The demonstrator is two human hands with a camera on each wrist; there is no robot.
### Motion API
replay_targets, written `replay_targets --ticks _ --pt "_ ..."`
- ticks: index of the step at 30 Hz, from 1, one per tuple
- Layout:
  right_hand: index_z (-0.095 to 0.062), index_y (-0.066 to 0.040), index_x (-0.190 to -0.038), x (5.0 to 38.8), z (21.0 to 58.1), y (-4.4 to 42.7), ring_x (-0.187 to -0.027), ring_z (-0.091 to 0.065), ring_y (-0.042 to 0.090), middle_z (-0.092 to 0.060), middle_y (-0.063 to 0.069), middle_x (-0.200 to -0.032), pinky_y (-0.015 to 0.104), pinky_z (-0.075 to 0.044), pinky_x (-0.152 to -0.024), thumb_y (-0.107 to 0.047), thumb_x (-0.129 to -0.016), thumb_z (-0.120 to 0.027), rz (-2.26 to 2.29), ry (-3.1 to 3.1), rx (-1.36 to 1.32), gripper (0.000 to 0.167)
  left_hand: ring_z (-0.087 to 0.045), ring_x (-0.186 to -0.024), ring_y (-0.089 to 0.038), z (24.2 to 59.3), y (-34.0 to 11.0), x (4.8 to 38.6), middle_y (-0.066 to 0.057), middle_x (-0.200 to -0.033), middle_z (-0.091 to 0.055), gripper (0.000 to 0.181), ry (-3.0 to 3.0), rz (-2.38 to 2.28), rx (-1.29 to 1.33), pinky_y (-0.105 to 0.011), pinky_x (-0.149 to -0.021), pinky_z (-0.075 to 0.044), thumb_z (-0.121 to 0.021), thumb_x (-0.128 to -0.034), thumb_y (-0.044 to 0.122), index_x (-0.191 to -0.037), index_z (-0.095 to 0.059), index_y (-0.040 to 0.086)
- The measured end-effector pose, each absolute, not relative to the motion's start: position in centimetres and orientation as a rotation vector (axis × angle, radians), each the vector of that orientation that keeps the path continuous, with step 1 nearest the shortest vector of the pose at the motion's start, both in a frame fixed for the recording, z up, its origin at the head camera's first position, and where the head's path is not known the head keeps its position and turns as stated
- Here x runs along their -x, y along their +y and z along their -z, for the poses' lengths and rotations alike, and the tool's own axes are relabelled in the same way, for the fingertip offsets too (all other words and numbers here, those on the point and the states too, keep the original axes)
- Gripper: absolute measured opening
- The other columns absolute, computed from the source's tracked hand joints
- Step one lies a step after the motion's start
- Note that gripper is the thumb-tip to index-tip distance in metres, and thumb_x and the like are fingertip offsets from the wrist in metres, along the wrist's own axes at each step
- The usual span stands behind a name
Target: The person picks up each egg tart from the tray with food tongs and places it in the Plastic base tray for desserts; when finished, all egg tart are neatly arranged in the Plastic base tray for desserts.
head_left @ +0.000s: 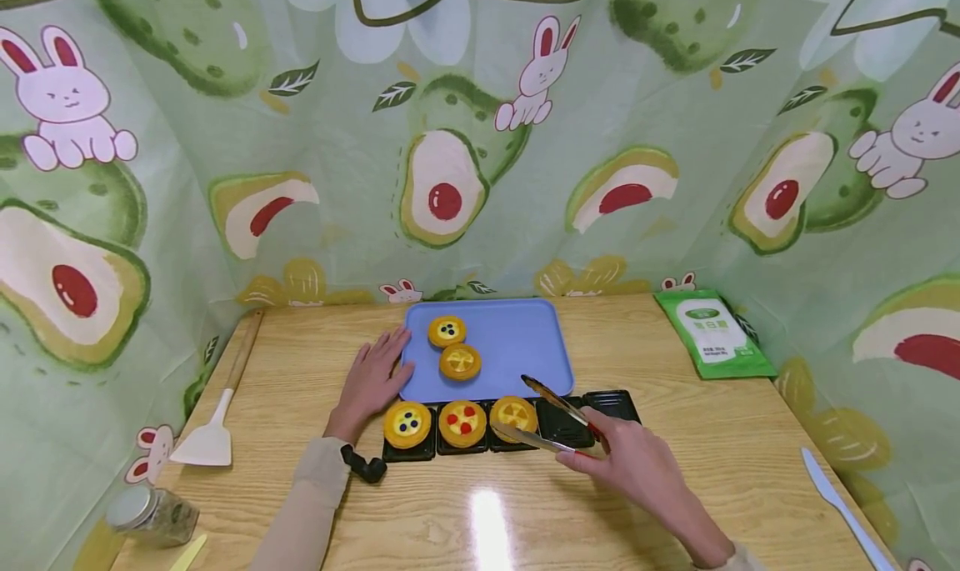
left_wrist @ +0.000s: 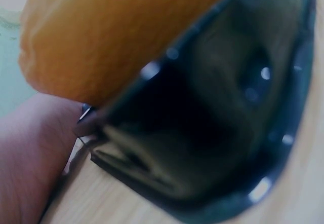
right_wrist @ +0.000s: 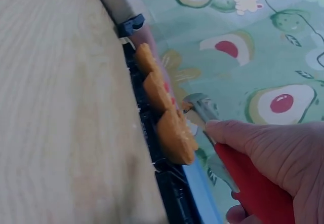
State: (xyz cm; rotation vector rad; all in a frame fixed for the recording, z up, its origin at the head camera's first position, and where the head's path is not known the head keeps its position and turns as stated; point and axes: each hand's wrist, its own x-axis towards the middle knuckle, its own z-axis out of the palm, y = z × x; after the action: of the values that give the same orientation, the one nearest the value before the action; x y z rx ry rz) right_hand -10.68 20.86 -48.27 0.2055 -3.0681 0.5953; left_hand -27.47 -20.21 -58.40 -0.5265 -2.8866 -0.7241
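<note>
My right hand (head_left: 633, 463) grips a pair of metal tongs (head_left: 551, 393) by its red handle (right_wrist: 258, 188). The tongs are spread, with one arm over the third tart (head_left: 513, 414) and the other above the tray's front edge. Three tarts sit in black plastic trays: one with blueberries (head_left: 407, 423), one with red fruit (head_left: 462, 426) and that yellow-topped one. My left hand (head_left: 377, 377) rests flat on the table against the left edge of a blue tray (head_left: 525, 338). On that tray lie a blueberry tart (head_left: 447, 331) and a yellow-topped tart (head_left: 460, 361).
Two black compartments (head_left: 564, 425) right of the tarts hold nothing. A white spatula (head_left: 210, 438) and a spice jar (head_left: 153, 514) are at the left. A green packet (head_left: 712, 333) lies at the back right, and a pale plastic knife (head_left: 843, 504) at the right edge.
</note>
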Motion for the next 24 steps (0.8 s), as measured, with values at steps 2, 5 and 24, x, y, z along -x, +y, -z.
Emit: replay_targets --ticks 2,5,24 --pt "-0.07 -0.014 -0.133 11.0 47.9 20.8 -0.055 -0.04 0.009 -0.046 -0.009 -0.064 0.027 -0.03 -0.047 -0.075 -0.078 -0.076 -0.598 -3.044 -0.2 0.082 -0.023 -0.159 -0.034 58.4 -20.2 27.5 -0.001 -0.171 -0.029 0.067 -2.892 0.723 0.525 -0.06 -0.127 -0.011 -0.048 -0.1078 0.047 -0.166 -0.032 0.018" --pt "-0.072 -0.011 -0.12 11.8 47.5 20.3 -0.055 -0.04 0.011 -0.045 -0.007 -0.063 0.028 -0.03 -0.048 -0.073 -0.078 -0.078 -0.623 -3.004 -0.197 0.074 -0.022 -0.159 -0.033 58.4 -20.2 27.5 0.001 -0.172 -0.027 0.067 -2.904 0.722 0.521 -0.059 -0.127 -0.01 -0.047 -0.1082 0.048 -0.167 -0.031 0.019" --pt "-0.063 -0.011 -0.088 18.3 48.7 14.4 -0.048 -0.036 0.013 -0.032 -0.006 -0.06 0.029 -0.024 -0.041 -0.069 -0.083 -0.076 -0.457 -3.0 -0.393 0.06 -0.021 -0.16 -0.033 58.6 -20.3 27.5 0.0 -0.172 -0.027 0.067 -2.901 0.733 0.518 -0.06 -0.127 -0.01 -0.046 -0.1082 0.049 -0.167 -0.03 0.019"
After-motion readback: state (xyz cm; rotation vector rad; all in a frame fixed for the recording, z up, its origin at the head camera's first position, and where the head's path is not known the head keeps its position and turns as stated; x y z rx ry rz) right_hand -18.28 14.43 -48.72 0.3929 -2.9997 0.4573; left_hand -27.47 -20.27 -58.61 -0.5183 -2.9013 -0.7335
